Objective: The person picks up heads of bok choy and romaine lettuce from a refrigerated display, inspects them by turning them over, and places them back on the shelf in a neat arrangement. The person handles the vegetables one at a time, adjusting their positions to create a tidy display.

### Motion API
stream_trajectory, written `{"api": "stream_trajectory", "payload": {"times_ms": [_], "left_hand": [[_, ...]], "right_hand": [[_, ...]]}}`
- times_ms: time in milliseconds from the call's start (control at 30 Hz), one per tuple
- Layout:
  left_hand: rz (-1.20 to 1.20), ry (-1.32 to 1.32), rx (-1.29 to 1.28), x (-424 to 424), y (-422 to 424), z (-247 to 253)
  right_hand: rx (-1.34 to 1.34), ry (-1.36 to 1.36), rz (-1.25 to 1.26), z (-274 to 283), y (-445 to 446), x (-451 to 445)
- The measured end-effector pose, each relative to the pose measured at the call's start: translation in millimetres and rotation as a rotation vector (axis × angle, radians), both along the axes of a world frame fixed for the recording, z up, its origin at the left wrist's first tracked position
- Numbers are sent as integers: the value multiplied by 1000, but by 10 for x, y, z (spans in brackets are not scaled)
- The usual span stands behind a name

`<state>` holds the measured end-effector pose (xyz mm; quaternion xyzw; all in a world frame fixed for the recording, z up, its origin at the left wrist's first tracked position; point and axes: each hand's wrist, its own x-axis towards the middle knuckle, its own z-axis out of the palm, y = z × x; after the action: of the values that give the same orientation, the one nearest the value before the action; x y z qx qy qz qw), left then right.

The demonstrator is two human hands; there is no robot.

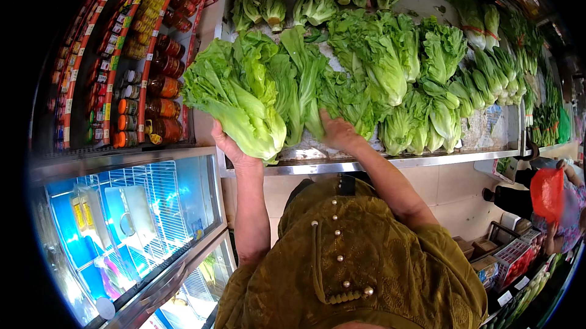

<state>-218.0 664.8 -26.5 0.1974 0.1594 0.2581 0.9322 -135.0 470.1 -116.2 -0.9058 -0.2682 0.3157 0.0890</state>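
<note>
A large head of leafy green lettuce (242,104) rests in my left hand (236,148), its pale base towards me; the thumb shows at its left side and the fingers are hidden beneath. My right hand (339,132) reaches among loose lettuce leaves (350,104) near the front of the display, a finger extended into them. Whether it grips a leaf cannot be told. Between the hands lie long-stemmed green leaves (297,82). More lettuce heads (389,72) lie beyond and to the right of my right hand.
The metal edge of the display (389,162) runs before me. Bundles with red ties (316,4) lie at the back. Shelves of jars (165,86) and a glass-topped cooler (132,219) stand left. At far right, a person holds a red plastic bag (547,196) near crates (512,255).
</note>
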Motion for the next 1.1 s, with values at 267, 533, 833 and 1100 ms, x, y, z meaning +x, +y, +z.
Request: {"api": "stream_trajectory", "payload": {"times_ms": [267, 533, 833, 1100], "left_hand": [[-42, 6, -41, -42, 1, -4], [-154, -27, -89, -121, -3, 18], [-184, -31, -110, -127, 145, -101], [-219, 6, -87, -128, 102, -169]], "right_hand": [[217, -193, -508, -82, -84, -66], [290, -407, -476, -350, -6, 101], [762, -339, -645, -88, -15, -84], [1258, -95, -619, 912, 213, -525]]}}
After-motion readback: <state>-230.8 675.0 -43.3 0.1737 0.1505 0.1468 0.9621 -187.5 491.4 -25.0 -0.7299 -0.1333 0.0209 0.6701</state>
